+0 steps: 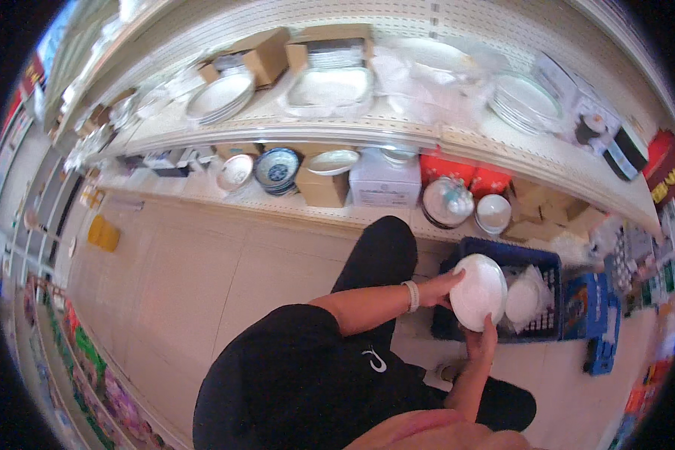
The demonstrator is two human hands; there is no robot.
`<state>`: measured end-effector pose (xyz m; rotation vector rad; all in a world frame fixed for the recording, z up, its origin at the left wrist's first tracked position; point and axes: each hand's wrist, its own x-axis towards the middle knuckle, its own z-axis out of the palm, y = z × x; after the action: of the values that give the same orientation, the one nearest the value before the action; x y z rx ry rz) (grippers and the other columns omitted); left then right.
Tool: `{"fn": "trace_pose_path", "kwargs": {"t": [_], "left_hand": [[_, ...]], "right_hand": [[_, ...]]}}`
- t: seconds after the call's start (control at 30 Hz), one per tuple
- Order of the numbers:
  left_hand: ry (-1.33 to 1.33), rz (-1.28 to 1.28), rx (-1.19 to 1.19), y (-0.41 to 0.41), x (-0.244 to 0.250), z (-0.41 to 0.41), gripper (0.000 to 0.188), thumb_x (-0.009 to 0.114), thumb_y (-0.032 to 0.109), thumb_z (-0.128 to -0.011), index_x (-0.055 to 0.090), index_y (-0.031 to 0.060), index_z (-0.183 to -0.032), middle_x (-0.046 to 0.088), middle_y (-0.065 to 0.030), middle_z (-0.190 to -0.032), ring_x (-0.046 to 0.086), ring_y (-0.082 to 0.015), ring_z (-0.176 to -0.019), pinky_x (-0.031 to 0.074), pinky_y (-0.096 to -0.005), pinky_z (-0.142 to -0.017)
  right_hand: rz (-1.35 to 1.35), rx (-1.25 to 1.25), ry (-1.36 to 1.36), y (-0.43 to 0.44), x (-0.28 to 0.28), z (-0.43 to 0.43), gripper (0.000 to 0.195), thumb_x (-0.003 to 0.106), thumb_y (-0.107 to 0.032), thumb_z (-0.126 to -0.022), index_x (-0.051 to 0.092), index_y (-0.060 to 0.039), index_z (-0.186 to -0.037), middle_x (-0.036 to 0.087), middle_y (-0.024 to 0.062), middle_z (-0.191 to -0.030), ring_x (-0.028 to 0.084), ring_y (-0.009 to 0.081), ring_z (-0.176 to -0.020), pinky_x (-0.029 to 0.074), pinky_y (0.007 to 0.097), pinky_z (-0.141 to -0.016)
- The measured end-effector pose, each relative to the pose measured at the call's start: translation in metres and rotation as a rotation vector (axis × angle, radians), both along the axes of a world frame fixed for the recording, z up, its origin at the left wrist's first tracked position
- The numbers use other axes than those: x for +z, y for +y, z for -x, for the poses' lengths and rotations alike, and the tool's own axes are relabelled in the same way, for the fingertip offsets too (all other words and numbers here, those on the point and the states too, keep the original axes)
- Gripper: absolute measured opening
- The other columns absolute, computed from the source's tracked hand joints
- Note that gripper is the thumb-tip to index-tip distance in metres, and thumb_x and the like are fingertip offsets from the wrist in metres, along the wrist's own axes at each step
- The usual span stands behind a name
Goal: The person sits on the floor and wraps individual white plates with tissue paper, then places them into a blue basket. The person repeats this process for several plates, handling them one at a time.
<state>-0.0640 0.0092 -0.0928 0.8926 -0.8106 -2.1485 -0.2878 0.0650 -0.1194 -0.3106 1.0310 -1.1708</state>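
Note:
A white round dish (pixel 478 292), perhaps a stack of plates, is held between my two hands over a dark blue plastic basket (pixel 506 247). My left hand (pixel 440 289), with a pale band at the wrist, grips the dish's near rim. My right hand (pixel 480 336) holds its lower edge, thumb on the white face. Inside the basket, beside the dish, lies another white dish (pixel 523 301) with clear wrapping around it. The fingers beneath the held dish are hidden.
Above the basket, a lower shelf carries white bowls (pixel 493 214), blue patterned bowls (pixel 277 171) and a white box (pixel 385 180). Plates (pixel 331 90) and wrapping fill the upper shelf (pixel 394 132). Blue boxes (pixel 588 306) adjoin the basket. A yellow container (pixel 103 233) stands on the floor.

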Motion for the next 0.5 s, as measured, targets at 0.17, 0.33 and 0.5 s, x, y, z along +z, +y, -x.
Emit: {"fn": "trace_pose_path", "kwargs": {"t": [0.17,0.33,0.5], "left_hand": [[0.018,0.051,-0.046,0.000,0.006,0.005,0.073,0.038,0.066,-0.095,0.014,0.0278,-0.153,0.034,-0.0070,-0.153,0.038,-0.0326,-0.137,0.041,-0.0597,-0.101],[0.000,0.026,0.018,0.002,-0.007,0.003,0.072,0.037,0.066,-0.095,0.013,0.0298,-0.153,0.035,-0.0061,-0.153,0.037,-0.0326,-0.138,0.040,-0.0612,-0.102],[-0.001,0.035,0.002,0.001,-0.017,0.007,0.072,0.037,0.066,-0.096,0.012,0.0308,-0.153,0.036,-0.0054,-0.152,0.038,-0.0320,-0.137,0.040,-0.0611,-0.101]], "right_hand": [[-0.009,-0.028,-0.054,0.002,0.003,0.006,0.060,0.060,-0.031,-0.096,0.036,-0.0019,-0.143,0.048,0.0147,-0.140,0.052,0.0324,-0.123,0.046,0.0487,-0.099],[0.022,0.034,-0.069,0.002,0.001,0.003,0.062,0.062,-0.032,-0.095,0.036,-0.0026,-0.143,0.048,0.0140,-0.141,0.051,0.0316,-0.124,0.046,0.0481,-0.100],[-0.006,0.003,-0.007,0.003,-0.003,0.008,0.061,0.062,-0.031,-0.095,0.036,-0.0045,-0.144,0.049,0.0136,-0.140,0.052,0.0311,-0.123,0.047,0.0476,-0.099]]}}
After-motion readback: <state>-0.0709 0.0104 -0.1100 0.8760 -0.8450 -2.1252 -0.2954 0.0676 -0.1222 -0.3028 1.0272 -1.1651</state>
